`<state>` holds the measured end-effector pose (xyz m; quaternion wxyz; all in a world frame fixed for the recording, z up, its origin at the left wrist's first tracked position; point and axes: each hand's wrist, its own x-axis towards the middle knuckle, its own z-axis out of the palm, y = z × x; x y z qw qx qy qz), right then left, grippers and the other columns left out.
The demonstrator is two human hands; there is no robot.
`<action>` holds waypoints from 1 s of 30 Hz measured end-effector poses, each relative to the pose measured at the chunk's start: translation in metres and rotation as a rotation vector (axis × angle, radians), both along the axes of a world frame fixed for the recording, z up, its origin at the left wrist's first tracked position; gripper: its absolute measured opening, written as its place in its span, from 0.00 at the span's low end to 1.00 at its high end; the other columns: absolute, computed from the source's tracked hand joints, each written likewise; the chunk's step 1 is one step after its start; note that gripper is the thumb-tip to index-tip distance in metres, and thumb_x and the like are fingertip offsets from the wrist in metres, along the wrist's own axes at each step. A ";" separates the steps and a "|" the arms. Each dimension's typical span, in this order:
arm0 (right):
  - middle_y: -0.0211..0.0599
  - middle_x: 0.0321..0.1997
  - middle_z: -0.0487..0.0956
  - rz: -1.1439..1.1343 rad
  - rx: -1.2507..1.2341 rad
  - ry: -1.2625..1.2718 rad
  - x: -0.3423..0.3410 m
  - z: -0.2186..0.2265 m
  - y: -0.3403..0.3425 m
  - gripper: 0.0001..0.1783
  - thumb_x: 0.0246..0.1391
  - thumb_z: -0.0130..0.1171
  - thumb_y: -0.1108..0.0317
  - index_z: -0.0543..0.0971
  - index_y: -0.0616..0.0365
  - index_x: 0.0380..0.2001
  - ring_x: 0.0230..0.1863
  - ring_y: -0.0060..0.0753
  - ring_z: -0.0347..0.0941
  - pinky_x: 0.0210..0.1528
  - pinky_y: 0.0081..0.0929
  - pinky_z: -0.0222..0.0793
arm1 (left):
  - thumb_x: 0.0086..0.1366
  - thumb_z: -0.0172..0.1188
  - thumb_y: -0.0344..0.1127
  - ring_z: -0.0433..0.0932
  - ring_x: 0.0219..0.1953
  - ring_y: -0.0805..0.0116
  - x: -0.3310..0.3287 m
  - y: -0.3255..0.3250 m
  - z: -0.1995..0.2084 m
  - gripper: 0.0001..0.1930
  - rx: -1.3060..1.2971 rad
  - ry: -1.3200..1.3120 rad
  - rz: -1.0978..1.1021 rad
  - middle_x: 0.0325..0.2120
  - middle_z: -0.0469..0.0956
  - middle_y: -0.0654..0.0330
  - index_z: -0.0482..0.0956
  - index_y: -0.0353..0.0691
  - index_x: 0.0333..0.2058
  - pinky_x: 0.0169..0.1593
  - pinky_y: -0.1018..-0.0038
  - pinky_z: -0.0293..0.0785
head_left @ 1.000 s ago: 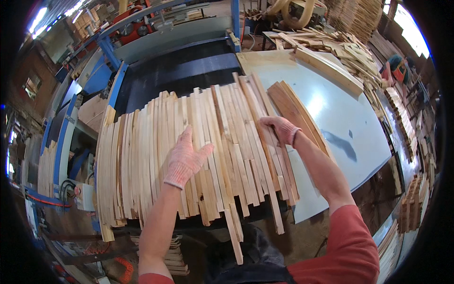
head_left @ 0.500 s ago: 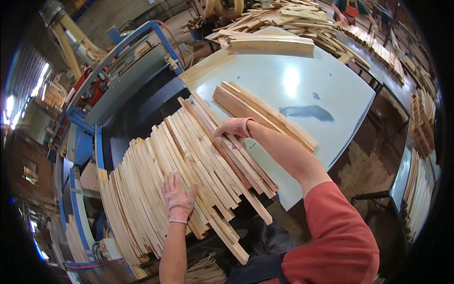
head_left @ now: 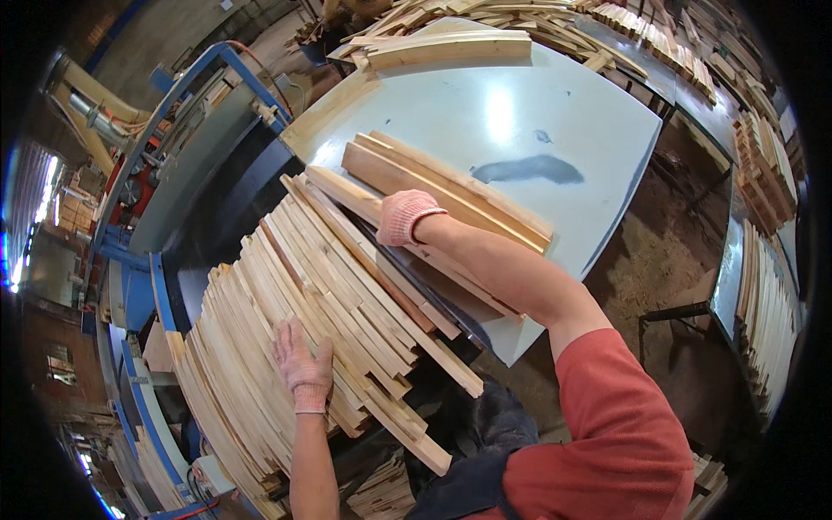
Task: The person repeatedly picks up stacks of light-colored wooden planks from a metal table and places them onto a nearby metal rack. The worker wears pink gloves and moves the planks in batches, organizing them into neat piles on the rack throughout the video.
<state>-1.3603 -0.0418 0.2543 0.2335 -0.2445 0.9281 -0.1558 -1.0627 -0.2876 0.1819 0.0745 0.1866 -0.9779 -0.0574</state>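
Note:
My left hand (head_left: 303, 366), in a pale pinkish work glove, lies flat with fingers apart on a wide row of pale wooden strips (head_left: 251, 347). The strips lie side by side with uneven ends. My right hand (head_left: 411, 217), gloved alike, is closed around a wooden strip (head_left: 340, 185) at the row's right edge. This strip slants along the near left edge of the light grey-blue table (head_left: 598, 130); the hand hides its middle. Just beyond it, thicker wooden pieces (head_left: 442, 186) lie together on the table.
A machine with a blue frame (head_left: 251, 78) stands at the left. Another board (head_left: 451, 50) rests at the table's far edge, before a heap of loose strips (head_left: 555, 33). Stacked blocks (head_left: 763, 165) and more strips (head_left: 767, 312) are on benches at the right.
My right hand has drawn a strip away from the row, toward the thicker pieces on the table. A dark gap shows behind it. My left hand stays flat on the row.

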 end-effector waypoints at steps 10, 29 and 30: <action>0.56 0.59 0.83 -0.113 0.103 0.324 0.010 -0.028 0.010 0.38 0.61 0.53 0.66 0.64 0.59 0.76 0.61 0.56 0.82 0.58 0.54 0.79 | 0.67 0.67 0.54 0.56 0.79 0.45 -0.004 0.002 0.010 0.44 0.100 0.047 0.005 0.75 0.63 0.43 0.65 0.38 0.75 0.81 0.51 0.47; 0.38 0.43 0.84 -0.280 -0.422 -0.164 0.025 -0.121 -0.049 0.29 0.72 0.53 0.42 0.83 0.59 0.48 0.46 0.37 0.80 0.55 0.41 0.73 | 0.62 0.70 0.57 0.64 0.73 0.43 0.388 -0.284 0.081 0.45 -0.242 0.142 0.882 0.70 0.67 0.41 0.66 0.35 0.70 0.77 0.52 0.57; 0.39 0.45 0.84 -0.248 -0.393 -0.154 0.011 -0.132 -0.042 0.28 0.74 0.50 0.42 0.83 0.57 0.49 0.47 0.37 0.80 0.57 0.42 0.73 | 0.61 0.71 0.54 0.71 0.68 0.44 0.391 -0.291 0.084 0.37 -0.221 0.174 0.844 0.64 0.75 0.44 0.75 0.38 0.63 0.72 0.52 0.65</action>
